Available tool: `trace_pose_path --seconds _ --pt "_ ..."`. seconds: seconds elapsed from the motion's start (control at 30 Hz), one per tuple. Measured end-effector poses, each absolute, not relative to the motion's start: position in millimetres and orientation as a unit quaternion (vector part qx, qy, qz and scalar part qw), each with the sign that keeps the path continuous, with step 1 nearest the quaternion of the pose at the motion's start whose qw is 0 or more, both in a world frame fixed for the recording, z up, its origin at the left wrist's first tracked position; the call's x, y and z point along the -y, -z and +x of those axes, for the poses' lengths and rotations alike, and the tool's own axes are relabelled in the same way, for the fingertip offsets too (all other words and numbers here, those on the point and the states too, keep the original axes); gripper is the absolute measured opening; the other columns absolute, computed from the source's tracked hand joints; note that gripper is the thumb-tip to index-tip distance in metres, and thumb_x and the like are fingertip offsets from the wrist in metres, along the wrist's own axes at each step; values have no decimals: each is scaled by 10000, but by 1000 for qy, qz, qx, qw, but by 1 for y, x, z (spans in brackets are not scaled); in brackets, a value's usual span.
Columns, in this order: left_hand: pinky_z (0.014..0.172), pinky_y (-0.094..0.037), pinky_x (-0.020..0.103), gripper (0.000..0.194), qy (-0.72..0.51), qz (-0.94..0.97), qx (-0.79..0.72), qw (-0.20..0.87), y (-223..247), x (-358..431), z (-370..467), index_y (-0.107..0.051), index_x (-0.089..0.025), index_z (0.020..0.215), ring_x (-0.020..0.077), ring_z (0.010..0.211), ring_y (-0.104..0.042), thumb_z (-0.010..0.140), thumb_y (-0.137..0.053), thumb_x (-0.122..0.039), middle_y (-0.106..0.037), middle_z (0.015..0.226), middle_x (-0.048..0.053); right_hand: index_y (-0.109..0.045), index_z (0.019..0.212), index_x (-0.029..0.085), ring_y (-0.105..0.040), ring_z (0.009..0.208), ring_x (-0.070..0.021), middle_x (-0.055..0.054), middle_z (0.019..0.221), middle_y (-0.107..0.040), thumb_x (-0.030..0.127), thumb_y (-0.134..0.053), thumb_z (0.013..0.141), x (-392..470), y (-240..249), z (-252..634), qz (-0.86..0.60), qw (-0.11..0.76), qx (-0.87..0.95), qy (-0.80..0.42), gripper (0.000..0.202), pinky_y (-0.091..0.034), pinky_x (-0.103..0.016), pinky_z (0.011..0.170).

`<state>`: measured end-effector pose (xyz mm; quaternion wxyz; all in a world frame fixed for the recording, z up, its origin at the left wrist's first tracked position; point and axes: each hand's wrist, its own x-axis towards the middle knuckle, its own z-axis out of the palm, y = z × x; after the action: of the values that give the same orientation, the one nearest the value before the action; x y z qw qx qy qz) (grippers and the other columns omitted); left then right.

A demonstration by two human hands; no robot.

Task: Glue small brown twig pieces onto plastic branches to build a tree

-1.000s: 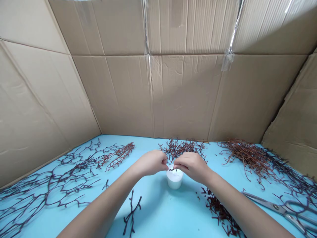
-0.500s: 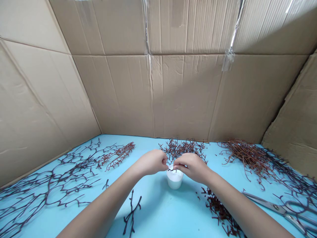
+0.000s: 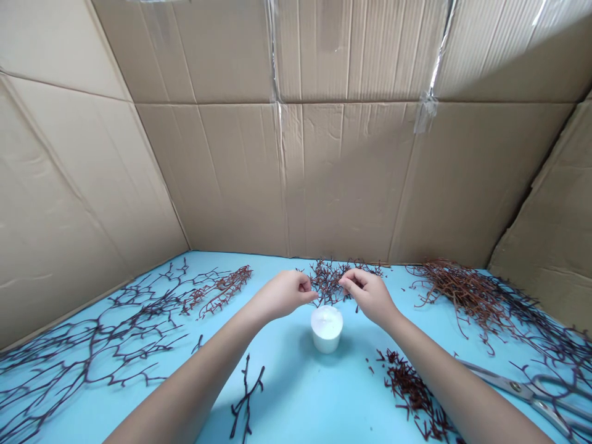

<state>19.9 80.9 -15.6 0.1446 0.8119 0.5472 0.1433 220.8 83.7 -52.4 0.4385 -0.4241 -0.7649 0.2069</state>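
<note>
View: head camera, the only one
Left hand (image 3: pixel 283 296): up and left of the white cup (image 3: pixel 327 331), apart from it. Fingers curled in, narrow; can't tell if a bit is pinched.
Right hand (image 3: pixel 370 297): up and right of cup, apart from it. Thumb and fingertips drawn together, narrow; can't tell if a twig is in the pinch. Dark bit just below the fingers, too small to place.
Cup: upright on blue tabletop (image 3: pixel 291 425), between the forearms, white inside.
Twig pile (image 3: pixel 327 277): small dark-red forked pieces, behind cup, partly between the hands.
Clippings (image 3: pixel 411 388): dark-red heap, right of cup, nearer the camera, beside right forearm.
Forked twig (image 3: pixel 246 398): dark, nearer the camera than cup, right of left forearm.
Left side: large dark branches (image 3: pixel 90 348) spread flat, reddish sprigs (image 3: pixel 226 290) by their far end.
Right side: reddish-brown stems (image 3: pixel 462 293), dark branches behind and right, scissors (image 3: pixel 515 386) nearer the camera, handles partly under dark branches.
Surround: cardboard walls (image 3: pixel 342 179), back and both sides.
</note>
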Motion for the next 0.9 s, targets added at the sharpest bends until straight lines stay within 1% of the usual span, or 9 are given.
trace_pose_path --seconds 0.17,0.27,0.37,0.53,0.73,0.9 --pt "435 -241 219 294 -145 810 -547 152 15 -81 21 -505 -188 581 106 482 -408 710 -472 -450 -481 510 -44 -541 696 181 -467 488 -114 17 556 -549 341 -442 822 -86 54 221 -440 455 740 -228 226 -342 -210 447" --pt "440 -249 220 265 -136 812 -548 147 17 -81 23 -513 -188 582 111 492 -429 690 -501 -430 -492 510 -43 -561 681 182 -470 510 -113 22 563 -550 310 -485 802 -81 51 219 -420 435 761 -235 192 -340 -214 470" --pt "449 -255 222 235 -124 815 -550 136 21 -81 24 -529 -190 589 116 503 -447 681 -515 -405 -515 525 -36 -593 670 184 -504 562 -119 15 606 -590 270 -527 781 -76 47 217 -390 406 789 -246 156 -361 -221 516" --pt "447 -249 224 201 -104 821 -550 113 25 -82 26 -555 -197 590 128 515 -464 678 -521 -375 -545 539 -22 -635 699 184 -557 632 -132 0 660 -635 243 -536 786 -73 44 215 -361 380 809 -265 145 -397 -225 564" --pt "466 -267 226 172 -95 829 -545 79 27 -83 26 -571 -200 593 141 550 -495 684 -514 -335 -586 587 -1 -664 703 192 -558 633 -125 8 665 -649 195 -555 768 -73 43 215 -349 362 820 -272 127 -385 -218 570" --pt "497 -293 229 133 -93 833 -542 55 31 -84 27 -586 -203 611 157 594 -523 677 -512 -292 -619 644 17 -678 713 195 -559 632 -126 8 672 -659 195 -573 754 -71 44 214 -347 344 825 -283 112 -381 -219 564"
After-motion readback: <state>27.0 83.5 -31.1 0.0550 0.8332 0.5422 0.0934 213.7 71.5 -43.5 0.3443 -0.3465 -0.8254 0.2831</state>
